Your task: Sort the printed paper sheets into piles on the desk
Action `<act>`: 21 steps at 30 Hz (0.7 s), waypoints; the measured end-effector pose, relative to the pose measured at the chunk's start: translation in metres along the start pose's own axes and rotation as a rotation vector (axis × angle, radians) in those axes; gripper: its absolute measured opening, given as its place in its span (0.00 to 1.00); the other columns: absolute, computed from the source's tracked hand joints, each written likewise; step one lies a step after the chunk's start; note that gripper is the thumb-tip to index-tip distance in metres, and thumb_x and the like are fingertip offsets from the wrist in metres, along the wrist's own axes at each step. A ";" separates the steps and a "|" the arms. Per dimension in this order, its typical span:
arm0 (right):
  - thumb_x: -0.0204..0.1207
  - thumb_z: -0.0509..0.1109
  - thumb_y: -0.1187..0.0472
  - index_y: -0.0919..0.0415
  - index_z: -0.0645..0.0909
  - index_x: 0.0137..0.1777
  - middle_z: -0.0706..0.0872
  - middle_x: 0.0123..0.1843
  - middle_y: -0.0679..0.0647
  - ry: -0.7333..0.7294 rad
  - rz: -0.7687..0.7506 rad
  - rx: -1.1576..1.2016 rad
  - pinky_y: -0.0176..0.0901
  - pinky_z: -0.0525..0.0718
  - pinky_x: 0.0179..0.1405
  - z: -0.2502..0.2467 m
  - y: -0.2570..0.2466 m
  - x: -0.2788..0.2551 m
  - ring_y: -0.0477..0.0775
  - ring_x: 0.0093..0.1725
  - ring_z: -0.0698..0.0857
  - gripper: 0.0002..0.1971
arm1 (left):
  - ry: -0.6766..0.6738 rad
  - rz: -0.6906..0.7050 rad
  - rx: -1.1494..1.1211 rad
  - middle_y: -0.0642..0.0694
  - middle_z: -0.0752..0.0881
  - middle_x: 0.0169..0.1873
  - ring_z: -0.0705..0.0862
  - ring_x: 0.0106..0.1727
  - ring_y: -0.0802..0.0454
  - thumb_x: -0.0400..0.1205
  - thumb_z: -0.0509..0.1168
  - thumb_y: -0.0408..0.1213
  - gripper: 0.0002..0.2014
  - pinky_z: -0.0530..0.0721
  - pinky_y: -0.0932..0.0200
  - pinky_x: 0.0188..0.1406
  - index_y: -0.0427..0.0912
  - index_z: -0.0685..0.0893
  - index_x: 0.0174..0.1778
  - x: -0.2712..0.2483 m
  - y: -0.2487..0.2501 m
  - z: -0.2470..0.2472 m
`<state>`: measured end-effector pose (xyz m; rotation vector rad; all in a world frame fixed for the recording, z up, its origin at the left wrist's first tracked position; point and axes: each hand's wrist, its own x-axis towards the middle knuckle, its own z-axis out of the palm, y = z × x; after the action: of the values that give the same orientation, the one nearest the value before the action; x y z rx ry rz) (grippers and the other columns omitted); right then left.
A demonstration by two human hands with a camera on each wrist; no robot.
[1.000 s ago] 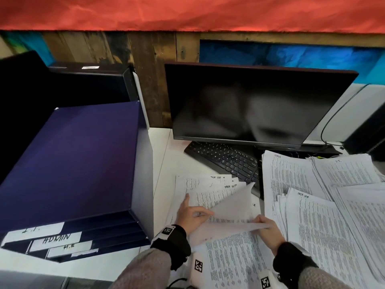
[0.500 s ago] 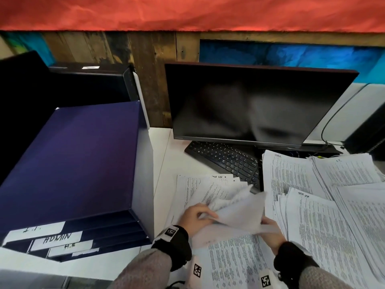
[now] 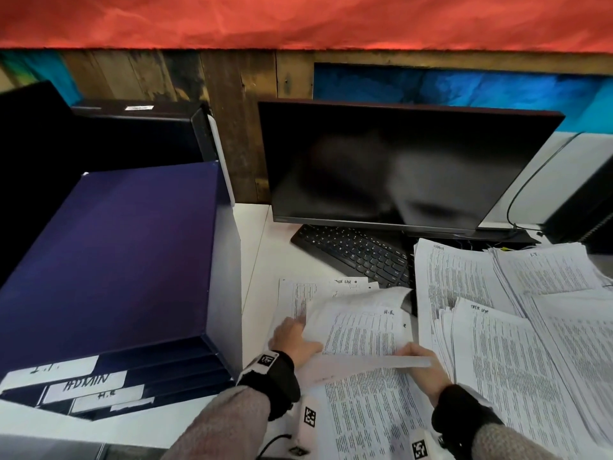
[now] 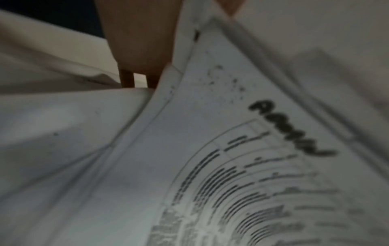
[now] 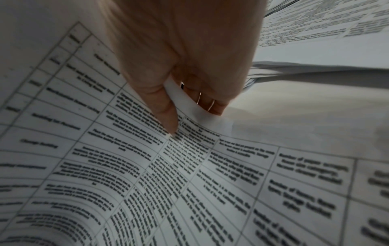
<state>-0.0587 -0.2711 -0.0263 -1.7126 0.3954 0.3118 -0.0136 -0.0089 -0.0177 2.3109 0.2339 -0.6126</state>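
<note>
Both hands work one lifted sheet (image 3: 361,330) above the near pile on the surface (image 3: 262,247), the left hand (image 3: 292,340) holding its left edge, fingers hidden behind paper, the right hand (image 3: 421,363) pinching its near corner, its long axis running away from the person toward the keyboard (image 3: 355,250)

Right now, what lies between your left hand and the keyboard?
In the head view, printed sheets fanned on the white desk fill the stretch from the left hand to the keyboard, the lifted sheet arching over them.
</note>
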 end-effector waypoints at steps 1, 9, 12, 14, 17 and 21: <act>0.64 0.72 0.73 0.67 0.75 0.30 0.81 0.32 0.62 -0.002 0.005 -0.006 0.44 0.74 0.37 0.000 0.001 0.001 0.53 0.36 0.78 0.08 | 0.026 -0.036 0.131 0.48 0.71 0.70 0.71 0.72 0.47 0.68 0.71 0.50 0.32 0.70 0.50 0.73 0.52 0.74 0.70 0.001 -0.001 0.001; 0.63 0.70 0.73 0.70 0.76 0.33 0.83 0.38 0.71 -0.009 0.001 0.019 0.48 0.77 0.38 0.002 -0.001 -0.001 0.59 0.39 0.81 0.05 | 0.057 0.138 0.000 0.42 0.85 0.55 0.84 0.57 0.45 0.72 0.69 0.35 0.19 0.83 0.55 0.55 0.41 0.81 0.61 -0.009 0.001 0.007; 0.58 0.69 0.69 0.72 0.76 0.31 0.84 0.37 0.70 -0.024 0.010 0.058 0.47 0.79 0.32 0.003 -0.003 -0.001 0.60 0.36 0.83 0.06 | 0.109 0.323 0.102 0.40 0.82 0.55 0.81 0.57 0.44 0.78 0.59 0.27 0.26 0.80 0.50 0.59 0.47 0.71 0.73 -0.019 0.005 0.012; 0.63 0.70 0.72 0.70 0.75 0.30 0.84 0.36 0.69 -0.018 0.007 0.047 0.46 0.79 0.32 0.005 -0.004 0.000 0.59 0.35 0.82 0.05 | 0.137 0.335 -0.009 0.47 0.83 0.56 0.83 0.55 0.48 0.75 0.60 0.26 0.35 0.82 0.48 0.59 0.60 0.60 0.75 -0.017 0.003 0.015; 0.71 0.66 0.80 0.68 0.76 0.33 0.83 0.36 0.65 0.000 0.010 -0.076 0.49 0.79 0.40 0.007 0.002 0.005 0.58 0.38 0.81 0.10 | 0.198 0.159 -0.174 0.57 0.79 0.59 0.79 0.63 0.54 0.74 0.66 0.31 0.37 0.78 0.50 0.68 0.60 0.62 0.76 -0.008 -0.005 0.010; 0.71 0.69 0.77 0.64 0.86 0.42 0.89 0.44 0.62 -0.003 0.029 -0.146 0.50 0.83 0.50 0.010 0.001 0.003 0.59 0.47 0.86 0.09 | 0.213 -0.054 -0.095 0.39 0.79 0.66 0.75 0.68 0.40 0.71 0.67 0.47 0.16 0.73 0.46 0.70 0.52 0.87 0.54 -0.006 -0.013 0.001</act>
<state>-0.0557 -0.2612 -0.0301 -1.8506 0.4034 0.3717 -0.0239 0.0003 -0.0233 2.2833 0.4182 -0.3723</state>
